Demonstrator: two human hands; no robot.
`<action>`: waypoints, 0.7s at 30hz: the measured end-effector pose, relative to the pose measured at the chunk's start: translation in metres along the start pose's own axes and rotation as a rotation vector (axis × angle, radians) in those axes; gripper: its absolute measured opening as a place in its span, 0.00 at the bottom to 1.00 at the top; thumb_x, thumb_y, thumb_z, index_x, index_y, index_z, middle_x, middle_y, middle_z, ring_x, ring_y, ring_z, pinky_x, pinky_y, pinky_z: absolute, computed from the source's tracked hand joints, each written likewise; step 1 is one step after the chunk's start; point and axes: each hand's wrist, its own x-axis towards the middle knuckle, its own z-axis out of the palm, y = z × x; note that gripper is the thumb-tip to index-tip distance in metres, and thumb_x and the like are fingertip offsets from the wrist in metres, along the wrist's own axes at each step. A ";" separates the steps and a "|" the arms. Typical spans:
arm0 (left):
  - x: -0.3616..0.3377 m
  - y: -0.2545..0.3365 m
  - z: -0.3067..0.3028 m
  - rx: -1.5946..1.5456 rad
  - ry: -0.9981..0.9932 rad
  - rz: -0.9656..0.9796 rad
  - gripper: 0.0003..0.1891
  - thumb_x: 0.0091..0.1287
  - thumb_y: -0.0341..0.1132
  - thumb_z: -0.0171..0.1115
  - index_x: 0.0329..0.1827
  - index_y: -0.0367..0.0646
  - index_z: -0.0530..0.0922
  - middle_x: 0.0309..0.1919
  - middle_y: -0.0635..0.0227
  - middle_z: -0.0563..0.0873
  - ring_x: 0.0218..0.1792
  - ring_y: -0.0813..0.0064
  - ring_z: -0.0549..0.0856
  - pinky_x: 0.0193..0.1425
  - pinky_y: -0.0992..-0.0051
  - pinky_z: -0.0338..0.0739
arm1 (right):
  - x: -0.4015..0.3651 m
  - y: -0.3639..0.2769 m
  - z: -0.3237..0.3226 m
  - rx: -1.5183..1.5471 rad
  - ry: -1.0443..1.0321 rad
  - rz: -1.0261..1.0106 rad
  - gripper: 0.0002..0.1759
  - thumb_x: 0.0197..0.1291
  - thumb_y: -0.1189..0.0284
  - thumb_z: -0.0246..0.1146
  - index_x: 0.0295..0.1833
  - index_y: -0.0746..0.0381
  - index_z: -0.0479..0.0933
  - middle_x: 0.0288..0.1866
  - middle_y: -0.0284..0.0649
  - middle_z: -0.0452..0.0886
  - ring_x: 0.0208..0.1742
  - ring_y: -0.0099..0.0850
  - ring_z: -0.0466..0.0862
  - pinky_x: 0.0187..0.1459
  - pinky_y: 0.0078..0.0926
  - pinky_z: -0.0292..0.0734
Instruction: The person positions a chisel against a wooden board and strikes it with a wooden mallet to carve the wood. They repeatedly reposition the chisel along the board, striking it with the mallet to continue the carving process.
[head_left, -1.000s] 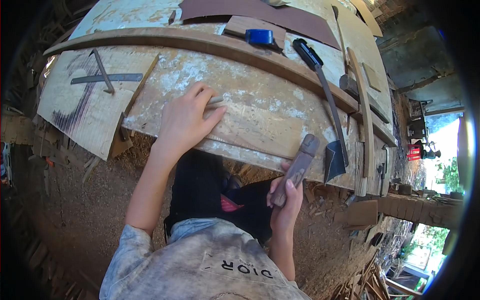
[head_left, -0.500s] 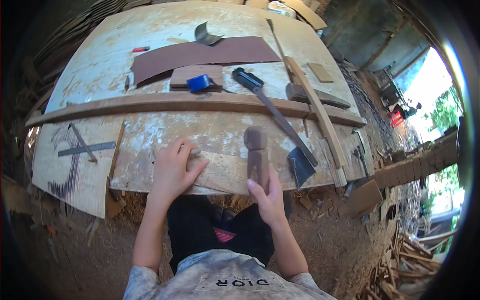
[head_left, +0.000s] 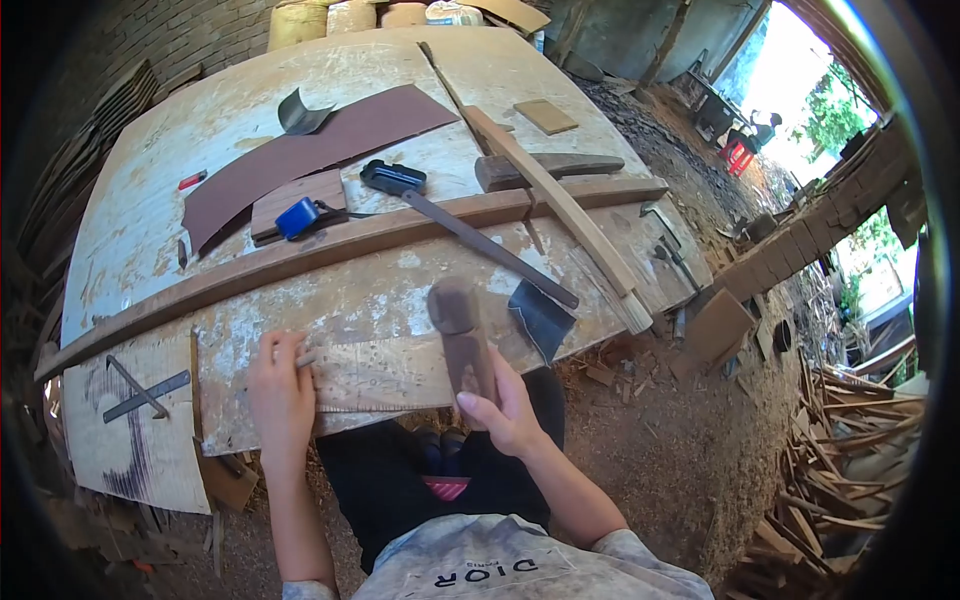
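My right hand (head_left: 503, 412) is closed around a carved wooden piece (head_left: 462, 330) with a rounded head, held tilted over the near edge of the table. At the left end of a thin pale board (head_left: 385, 375) is my left hand (head_left: 283, 390), its fingers curled. A short, thin stick (head_left: 307, 358) pokes out from between those fingers; the rest of it is hidden by the hand. The board lies flat along the table edge, with small dark marks on its face.
A long wooden bar (head_left: 350, 240) crosses the worktable (head_left: 370, 75). Beyond it lie brown sandpaper (head_left: 330, 133), a blue object (head_left: 297, 217) and a wooden mallet (head_left: 550, 170). A saw-like tool (head_left: 480, 238), dark sandpaper (head_left: 542, 318) and a metal ruler (head_left: 147, 396) are nearer.
My view has turned, so the table appears rotated and shifted left. My left hand has drawn its fingers and thumb in at the board's end. The right hand still grips the carved wooden piece.
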 end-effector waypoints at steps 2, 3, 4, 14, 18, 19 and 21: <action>-0.004 -0.008 -0.002 -0.029 0.033 -0.116 0.16 0.75 0.29 0.65 0.64 0.38 0.80 0.61 0.52 0.81 0.57 0.44 0.86 0.61 0.53 0.80 | 0.001 -0.003 -0.001 -0.051 -0.045 0.018 0.35 0.72 0.61 0.70 0.75 0.69 0.68 0.38 0.35 0.81 0.31 0.21 0.79 0.35 0.23 0.74; -0.007 -0.009 -0.004 -0.006 0.080 -0.162 0.17 0.76 0.31 0.64 0.66 0.37 0.80 0.62 0.51 0.80 0.58 0.44 0.86 0.62 0.53 0.80 | 0.003 0.001 0.000 -0.095 -0.047 -0.023 0.35 0.73 0.61 0.69 0.76 0.69 0.67 0.38 0.36 0.81 0.31 0.21 0.79 0.34 0.23 0.73; -0.010 -0.012 -0.006 0.016 0.129 -0.208 0.18 0.78 0.32 0.63 0.67 0.36 0.79 0.63 0.50 0.80 0.58 0.43 0.86 0.62 0.53 0.80 | 0.002 0.002 0.000 -0.081 -0.038 0.001 0.35 0.73 0.61 0.69 0.75 0.69 0.68 0.38 0.35 0.81 0.31 0.20 0.79 0.34 0.23 0.73; -0.034 -0.018 -0.016 0.035 0.045 -0.380 0.24 0.82 0.42 0.62 0.73 0.34 0.80 0.71 0.45 0.83 0.69 0.44 0.83 0.74 0.54 0.76 | -0.006 -0.007 0.021 0.076 0.178 0.097 0.26 0.77 0.64 0.65 0.70 0.69 0.70 0.41 0.34 0.81 0.40 0.20 0.80 0.42 0.23 0.77; -0.030 -0.011 -0.018 -0.045 0.051 -0.391 0.24 0.81 0.43 0.64 0.71 0.35 0.82 0.71 0.45 0.83 0.72 0.45 0.82 0.76 0.55 0.75 | -0.018 -0.007 0.024 0.143 0.183 0.124 0.24 0.78 0.66 0.64 0.70 0.69 0.70 0.45 0.35 0.82 0.43 0.19 0.80 0.47 0.23 0.78; -0.028 -0.009 -0.017 -0.039 0.059 -0.379 0.24 0.81 0.43 0.64 0.71 0.35 0.83 0.71 0.45 0.84 0.71 0.46 0.82 0.76 0.55 0.75 | -0.023 -0.007 0.024 0.141 0.185 0.131 0.25 0.78 0.66 0.64 0.71 0.69 0.70 0.45 0.35 0.82 0.43 0.20 0.80 0.47 0.23 0.78; -0.024 -0.005 -0.013 -0.027 0.073 -0.358 0.24 0.80 0.44 0.65 0.70 0.35 0.83 0.71 0.46 0.84 0.71 0.46 0.83 0.75 0.55 0.76 | -0.034 -0.009 0.025 0.138 0.186 0.147 0.25 0.78 0.67 0.63 0.72 0.68 0.70 0.46 0.36 0.82 0.44 0.21 0.81 0.48 0.24 0.78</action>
